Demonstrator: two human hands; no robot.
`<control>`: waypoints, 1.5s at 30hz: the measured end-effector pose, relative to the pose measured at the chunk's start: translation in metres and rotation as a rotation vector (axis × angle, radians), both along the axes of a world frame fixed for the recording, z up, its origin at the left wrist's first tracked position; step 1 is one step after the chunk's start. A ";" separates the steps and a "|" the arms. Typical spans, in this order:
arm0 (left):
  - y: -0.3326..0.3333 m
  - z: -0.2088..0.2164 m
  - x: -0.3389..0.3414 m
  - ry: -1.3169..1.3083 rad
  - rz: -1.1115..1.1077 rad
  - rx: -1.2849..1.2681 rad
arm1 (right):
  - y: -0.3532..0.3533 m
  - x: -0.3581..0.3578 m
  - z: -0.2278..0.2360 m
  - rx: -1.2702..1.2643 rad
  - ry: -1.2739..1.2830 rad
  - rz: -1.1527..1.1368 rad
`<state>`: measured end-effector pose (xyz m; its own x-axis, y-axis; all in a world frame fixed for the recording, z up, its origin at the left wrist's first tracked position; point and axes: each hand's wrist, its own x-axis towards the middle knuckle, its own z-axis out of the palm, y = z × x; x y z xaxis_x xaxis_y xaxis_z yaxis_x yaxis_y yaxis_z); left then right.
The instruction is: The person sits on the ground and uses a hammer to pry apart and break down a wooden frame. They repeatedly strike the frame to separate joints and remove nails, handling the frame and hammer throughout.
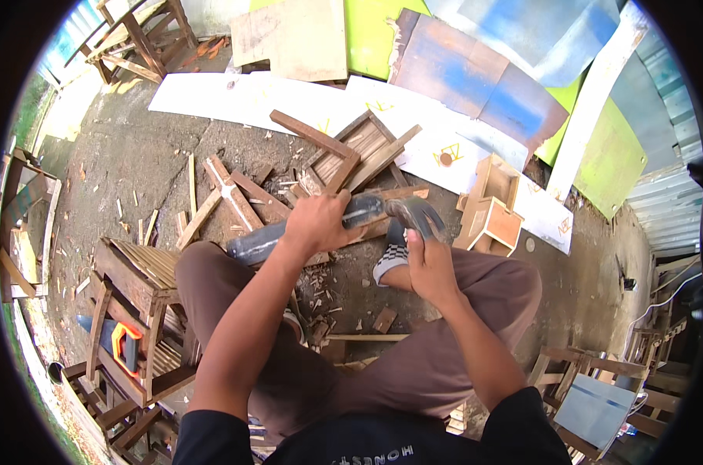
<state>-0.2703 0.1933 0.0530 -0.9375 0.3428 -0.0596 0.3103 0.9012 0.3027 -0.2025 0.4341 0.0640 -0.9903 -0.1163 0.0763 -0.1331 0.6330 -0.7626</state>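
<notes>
My left hand (318, 223) is closed around a long dark grey object (260, 242) that lies slantwise above my knees. Its rounded, paler end (365, 208) points right; its exact kind I cannot make out. My right hand (431, 270) grips a hammer (418, 215), upright in the fist. The shiny, slightly blurred hammer head is close to the object's right end; whether they touch I cannot tell. Beneath and beyond my hands lie wooden pieces, among them a brown L-shaped frame piece (344, 149) and a slatted panel (359, 145).
A wooden stool (138, 271) stands at my left, with an orange-handled saw (127, 349) on it. A small wooden box (491, 209) sits to the right on white boards (227, 97). Wood scraps (227, 194) litter the ground. More chairs (134, 39) stand far left.
</notes>
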 end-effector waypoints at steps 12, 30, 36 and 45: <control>0.000 -0.001 0.001 -0.041 -0.005 0.013 | -0.014 0.020 0.027 -0.842 0.229 0.184; -0.001 0.001 -0.004 -0.104 0.061 0.017 | -0.002 0.006 -0.018 -0.367 0.045 -0.059; -0.003 0.003 -0.006 -0.127 0.041 0.028 | -0.004 0.010 -0.014 -0.470 -0.183 -0.160; -0.005 -0.002 0.003 -0.211 -0.173 0.040 | -0.011 -0.018 -0.026 -0.659 -0.145 -0.184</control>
